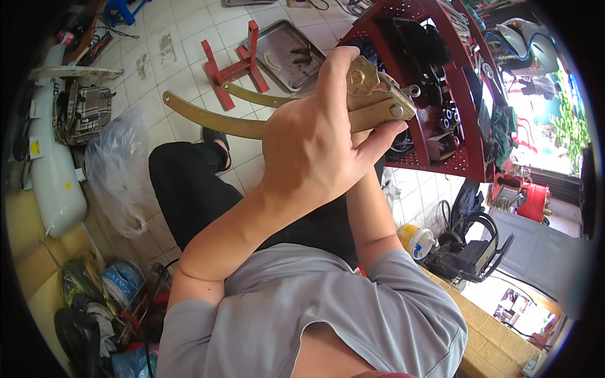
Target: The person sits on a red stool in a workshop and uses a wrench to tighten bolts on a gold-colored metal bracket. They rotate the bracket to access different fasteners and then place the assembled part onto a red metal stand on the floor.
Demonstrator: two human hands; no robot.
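Observation:
My left hand (309, 148) is closed around a yellowish, brass-coloured metal hinge mechanism (372, 120), held up in front of me. Its index finger reaches over the top and its thumb presses along the lower right side. Two curved flat arms with small holes at their ends stick out to the left of my fist. At the right end there are a round pivot bolt and a bracket. My right forearm (370, 214) runs up behind my left wrist, so my right hand is almost wholly hidden and its fingers do not show.
Beyond lie a red metal stand (236, 66) and a grey tray (283, 38) with dark parts on the tiled floor. A red perforated tool rack (463, 120) stands close on the right. A clear plastic bag (120, 167) and a white cylinder (58, 176) are at the left.

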